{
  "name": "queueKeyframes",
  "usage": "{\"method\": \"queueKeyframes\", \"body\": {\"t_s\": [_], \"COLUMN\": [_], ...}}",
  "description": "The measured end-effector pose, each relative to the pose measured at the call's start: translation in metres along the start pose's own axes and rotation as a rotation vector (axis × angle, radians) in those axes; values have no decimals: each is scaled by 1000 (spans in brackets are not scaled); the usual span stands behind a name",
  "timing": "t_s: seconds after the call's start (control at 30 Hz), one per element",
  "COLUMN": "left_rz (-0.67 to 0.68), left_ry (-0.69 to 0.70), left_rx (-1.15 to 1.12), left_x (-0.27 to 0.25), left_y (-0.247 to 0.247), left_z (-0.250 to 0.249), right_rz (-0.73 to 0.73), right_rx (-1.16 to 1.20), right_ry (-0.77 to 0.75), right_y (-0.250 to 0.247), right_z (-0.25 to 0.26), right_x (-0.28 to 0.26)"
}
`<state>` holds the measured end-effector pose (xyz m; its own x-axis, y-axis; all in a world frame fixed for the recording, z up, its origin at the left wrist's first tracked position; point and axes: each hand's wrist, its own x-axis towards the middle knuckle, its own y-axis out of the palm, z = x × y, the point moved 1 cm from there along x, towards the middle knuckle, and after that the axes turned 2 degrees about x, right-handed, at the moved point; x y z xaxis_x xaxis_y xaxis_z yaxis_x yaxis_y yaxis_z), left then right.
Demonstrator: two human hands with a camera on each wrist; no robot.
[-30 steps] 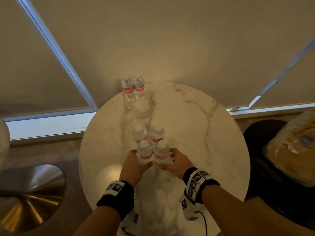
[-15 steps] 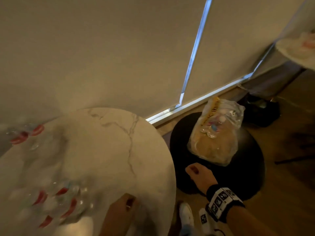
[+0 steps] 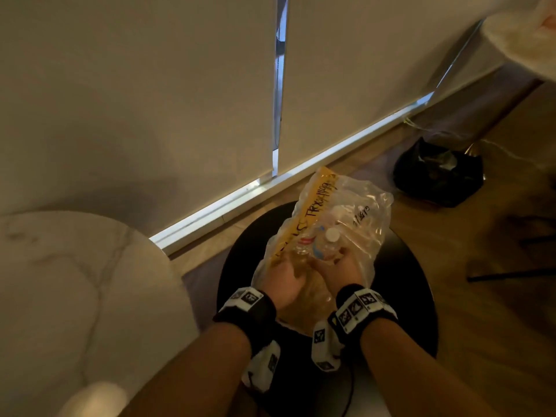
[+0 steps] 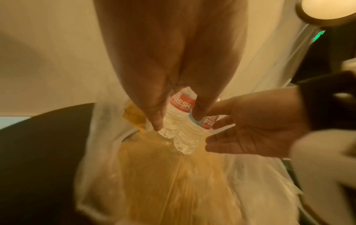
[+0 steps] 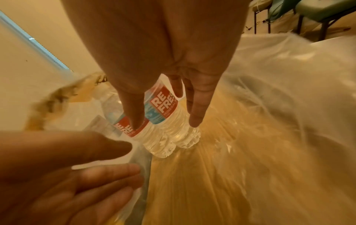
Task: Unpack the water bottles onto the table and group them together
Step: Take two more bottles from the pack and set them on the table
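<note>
Now both hands are inside the plastic bag (image 3: 355,224) beside the table (image 3: 75,281): left hand (image 3: 281,282) and right hand (image 3: 341,270) each close on a bottle, fingers not yet curled; more unpacking remains.

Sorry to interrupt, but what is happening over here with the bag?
A person is reaching both hands into a clear plastic bag lying on a round black stool. The left hand and right hand reach around two water bottles inside it. The marble table stands alongside.
</note>
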<state>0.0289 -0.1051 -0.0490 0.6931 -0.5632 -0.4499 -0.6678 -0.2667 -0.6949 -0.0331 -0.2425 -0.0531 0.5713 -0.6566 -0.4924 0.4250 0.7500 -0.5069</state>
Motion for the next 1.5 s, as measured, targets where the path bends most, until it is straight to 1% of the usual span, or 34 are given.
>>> {"method": "queueKeyframes", "body": {"t_s": [0.03, 0.07, 0.13, 0.17, 0.27, 0.37, 0.43, 0.5, 0.57, 0.63, 0.67, 0.73, 0.8, 0.9, 0.97, 1.0, 1.1, 1.27, 1.37, 1.5], "left_rz": [-14, -25, -45, -61, -39, -59, -83, -116, -95, -47, -31, -20, -19, -117, -198, -239, -364, -500, -587, -690], "left_ry": [12, 57, 123, 119, 72, 93, 122, 143, 156, 143, 144, 143, 151, 176, 158, 134, 47, -152, -277, -392], "left_rx": [-15, -58, -109, -85, -44, -62, -90, -132, -146, -195, -229, -316, -424, -499, -541, -563, -582, -557, -549, -531], "left_x": [13, 25, 45, 53, 70, 75, 64, 48, 34, 22, 10, -33, -78, -155, -211, -240, -325, -447, -500, -536], "left_y": [-2, -5, -8, -10, -7, -1, -6, -5, 0, 5, 2, -16, -30, -52, -64, -68, -75, -63, -63, -75], "left_z": [-5, -11, -18, -20, -11, -4, -11, -13, -7, 9, 13, 13, 23, 55, 84, 100, 159, 274, 326, 378], "right_rz": [17, 18, 12, 11, 21, 25, 14, 23, 39, 46, 56, 90, 122, 193, 250, 278, 377, 584, 676, 705], "right_rx": [-61, -96, -84, -81, -21, 19, 0, 30, 54, 63, 57, 0, -66, -109, -115, -122, -164, -201, -223, -198], "right_ry": [-23, -33, -23, -29, -76, -119, -169, -151, -139, -180, -201, -240, -264, -321, -381, -411, -434, -445, -408, -429], "right_y": [1, 1, -1, -1, -5, -7, -8, -9, -13, -17, -19, -20, -16, 3, 26, 40, 92, 198, 259, 324], "right_z": [-3, -4, -4, -5, -3, -5, -9, -14, -18, -17, -14, -5, 6, 23, 29, 31, 30, 12, 6, 9], "right_x": [11, 18, 28, 32, 37, 33, 23, 10, -8, -31, -45, -76, -113, -179, -226, -251, -327, -431, -474, -504]}}
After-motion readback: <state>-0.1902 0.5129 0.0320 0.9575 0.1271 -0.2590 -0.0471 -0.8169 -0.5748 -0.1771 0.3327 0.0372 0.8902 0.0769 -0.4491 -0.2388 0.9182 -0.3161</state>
